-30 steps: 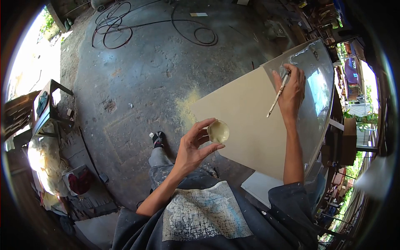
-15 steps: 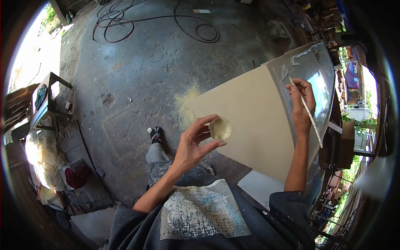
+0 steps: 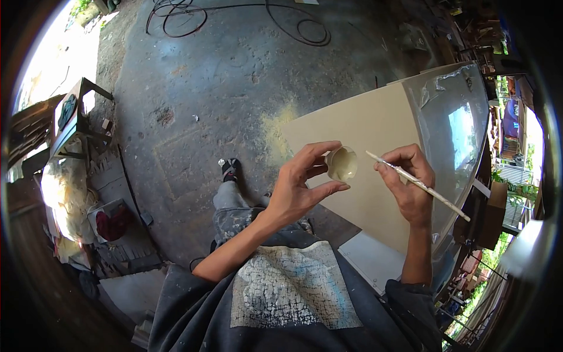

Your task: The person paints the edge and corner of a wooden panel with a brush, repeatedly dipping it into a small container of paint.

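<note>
My left hand [image 3: 302,185] grips a small clear cup [image 3: 342,163] by its sides, thumb below and fingers above. Pale cream liquid lies inside the cup. In my right hand [image 3: 410,182] is a thin, paint-smeared stick [image 3: 437,195], pinched between thumb and fingers. The stick's upper tip points left toward the cup and is apart from its rim. Below both hands lies a large beige panel [image 3: 363,117], with a shiny clear plastic sheet [image 3: 451,138] along its right side.
A dark hose [image 3: 299,35] lies coiled on the concrete floor [image 3: 217,76]. Yellowish dust [image 3: 278,132] is scattered beside the panel's left corner. A white board [image 3: 372,258] sits near my right side. At the left stand a small table [image 3: 73,111] and a dark red cloth [image 3: 114,223].
My right hand has come left and down from over the plastic sheet, bringing the stick's tip near the cup. The view has shifted slightly; my left hand still holds the cup.
</note>
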{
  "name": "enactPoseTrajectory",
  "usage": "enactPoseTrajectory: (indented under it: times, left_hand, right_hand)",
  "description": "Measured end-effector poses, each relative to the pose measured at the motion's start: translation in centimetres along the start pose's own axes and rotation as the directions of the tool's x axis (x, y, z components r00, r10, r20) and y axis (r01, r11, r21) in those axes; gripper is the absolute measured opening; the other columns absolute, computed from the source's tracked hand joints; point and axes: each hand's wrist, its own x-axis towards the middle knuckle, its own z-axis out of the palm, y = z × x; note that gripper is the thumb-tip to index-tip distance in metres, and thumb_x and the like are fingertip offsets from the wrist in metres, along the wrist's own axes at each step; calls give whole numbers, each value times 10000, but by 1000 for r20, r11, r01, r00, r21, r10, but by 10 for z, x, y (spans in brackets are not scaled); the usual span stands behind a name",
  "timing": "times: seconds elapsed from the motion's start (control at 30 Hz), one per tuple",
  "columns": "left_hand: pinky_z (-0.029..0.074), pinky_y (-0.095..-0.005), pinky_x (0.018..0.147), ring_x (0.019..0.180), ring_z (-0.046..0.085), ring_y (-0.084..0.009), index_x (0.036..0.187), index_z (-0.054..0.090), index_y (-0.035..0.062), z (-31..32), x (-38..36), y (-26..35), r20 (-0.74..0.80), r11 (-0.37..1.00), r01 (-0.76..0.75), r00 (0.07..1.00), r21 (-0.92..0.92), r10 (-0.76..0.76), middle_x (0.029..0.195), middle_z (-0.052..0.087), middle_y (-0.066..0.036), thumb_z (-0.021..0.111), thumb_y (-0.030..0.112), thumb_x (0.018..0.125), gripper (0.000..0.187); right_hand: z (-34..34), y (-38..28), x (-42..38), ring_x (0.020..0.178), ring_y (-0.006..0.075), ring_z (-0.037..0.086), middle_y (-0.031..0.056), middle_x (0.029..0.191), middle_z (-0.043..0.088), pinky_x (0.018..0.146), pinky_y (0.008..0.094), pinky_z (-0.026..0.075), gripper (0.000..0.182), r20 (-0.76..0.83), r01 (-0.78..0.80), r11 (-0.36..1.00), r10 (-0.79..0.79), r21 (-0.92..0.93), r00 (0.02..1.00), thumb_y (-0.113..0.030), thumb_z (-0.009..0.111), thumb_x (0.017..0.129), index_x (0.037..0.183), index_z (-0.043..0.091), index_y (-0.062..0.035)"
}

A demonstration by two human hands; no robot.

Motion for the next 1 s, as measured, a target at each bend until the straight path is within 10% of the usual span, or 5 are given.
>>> enactPoseTrajectory:
  times: [0.43, 0.67, 1.0]
  left_hand:
    - [538, -371, 1034, 1188, 617, -207, 1392, 525, 48, 5, -1, -4, 12, 998, -58, 998, 30, 58, 1359, 557, -104, 831, 38, 775, 689]
    - [549, -369, 1021, 1189, 616, -214, 1392, 530, 58, 2, -1, -3, -23, 999, -35, 999, 14, 36, 1357, 556, -105, 830, 26, 771, 690]
    - [544, -388, 1031, 1191, 620, -220, 1392, 524, 48, 5, 0, -5, -8, 999, -17, 1000, 29, 17, 1360, 559, -112, 825, 28, 778, 683]
  right_hand:
    - [17, 7, -1, 704, 112, 616, 57, 801, 634, 620, 259, 498, 141, 163, 191, 952, -155, -237, 974, -28, 761, 845, 920, 641, -33]
    - [1, 12, -7, 749, 67, 594, 24, 808, 641, 680, 233, 485, 137, 85, -163, 980, 154, 115, 984, -78, 732, 913, 928, 614, -10]
    - [-9, 24, -17, 769, 71, 598, 30, 846, 643, 714, 227, 492, 141, 75, -201, 958, 190, 203, 979, -53, 736, 901, 957, 612, -13]
